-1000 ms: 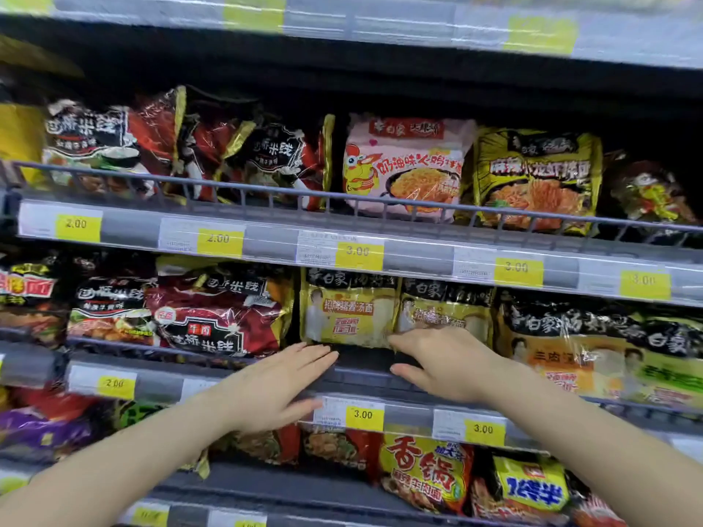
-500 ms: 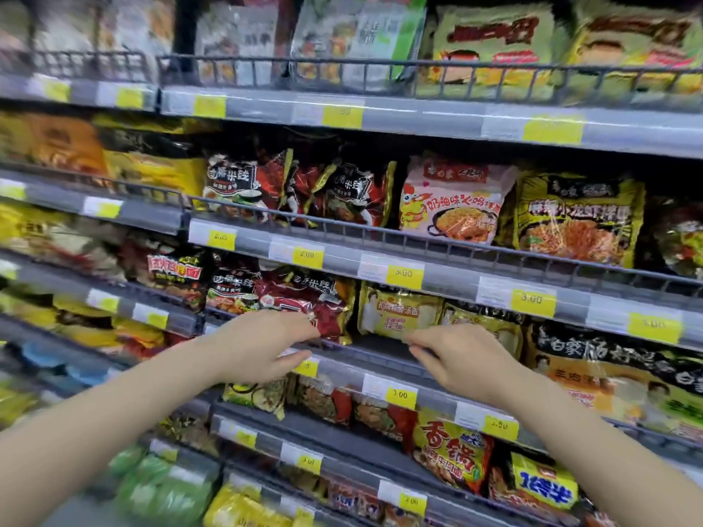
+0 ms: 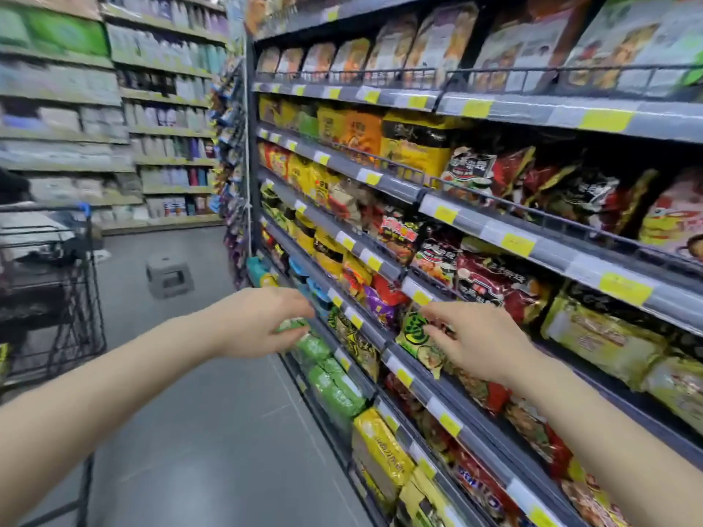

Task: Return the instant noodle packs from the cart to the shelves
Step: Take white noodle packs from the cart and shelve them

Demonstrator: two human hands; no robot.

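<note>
While both bare hands hover empty, left grip [image 3: 262,321] loosely curled, right grip [image 3: 471,340] relaxed, crinkly packs [image 3: 416,336], wire cart [image 3: 57,283].

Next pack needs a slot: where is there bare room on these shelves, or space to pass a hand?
Nearly every shelf is packed up to its rail. One dark bare strip seems free: right of the right hand, before the pale yellow packs. Otherwise only the grey floor between the cart and the shelving, around the step stool.
</note>
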